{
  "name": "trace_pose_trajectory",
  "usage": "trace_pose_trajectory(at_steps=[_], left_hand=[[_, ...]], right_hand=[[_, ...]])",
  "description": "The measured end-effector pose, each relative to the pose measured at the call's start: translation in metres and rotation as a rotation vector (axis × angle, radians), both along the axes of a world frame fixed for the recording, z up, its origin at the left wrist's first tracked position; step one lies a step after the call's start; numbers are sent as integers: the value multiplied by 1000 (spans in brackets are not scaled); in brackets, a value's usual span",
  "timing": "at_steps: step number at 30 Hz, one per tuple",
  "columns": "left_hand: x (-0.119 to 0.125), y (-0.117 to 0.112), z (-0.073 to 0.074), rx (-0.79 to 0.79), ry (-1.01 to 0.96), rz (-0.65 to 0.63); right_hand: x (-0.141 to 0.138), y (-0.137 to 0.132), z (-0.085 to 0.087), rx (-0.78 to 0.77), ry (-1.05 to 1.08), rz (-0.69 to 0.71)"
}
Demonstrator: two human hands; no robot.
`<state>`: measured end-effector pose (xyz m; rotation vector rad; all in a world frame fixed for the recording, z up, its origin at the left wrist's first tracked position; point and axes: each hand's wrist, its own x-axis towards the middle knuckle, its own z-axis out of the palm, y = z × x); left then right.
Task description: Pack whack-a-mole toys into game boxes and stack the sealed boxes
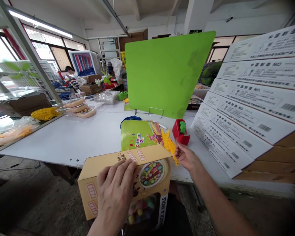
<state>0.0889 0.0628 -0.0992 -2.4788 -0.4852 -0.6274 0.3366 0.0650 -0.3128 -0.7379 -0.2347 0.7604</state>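
Note:
A tan printed toy box (105,160) with a clear window is tilted at the table's front edge. My left hand (118,190) lies over its front, fingers bent together and pressed against it near the top edge. Colourful balls (141,209) show behind the window. Beyond the box's right end, my right hand (186,156) is closed in a pinch beside a pile of yellow strips (169,142); whatever is between its fingertips is too small to make out. Just behind that hand stands a red tape dispenser (179,129) with a green core. A green "Children's Day" sheet (130,136) lies behind the box.
An upright green board (167,75) stands across the table (93,131). White cartons (248,108) are stacked high on the right. Bagged round toys (80,109) and a yellow mesh bundle (45,113) lie to the left. Another person (70,70) sits far back left.

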Motion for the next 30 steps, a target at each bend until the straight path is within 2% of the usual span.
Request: trace_pose_trajectory(at_steps=[4,6,9,12,16,21,24,30], left_hand=[[5,-7,-2,24,12,8],[7,-13,-5,13,16,-6],[9,-24,-11,5,33,-48],[8,-34,-19,29,75,-86],[8,-42,-33,16,30,-127],[16,-52,-48,31,45,-149],[19,-56,-49,55,97,-128],[20,-59,-39,38,183,-73]], right_hand=[[-50,-57,42,149,83,60],[-79,-81,62,232,118,179],[-116,-99,87,241,207,387],[-134,-101,102,218,332,443],[-133,-105,107,185,438,396],[-129,-108,103,91,450,337],[-128,-108,102,54,437,301],[-127,-105,110,-27,359,257]])
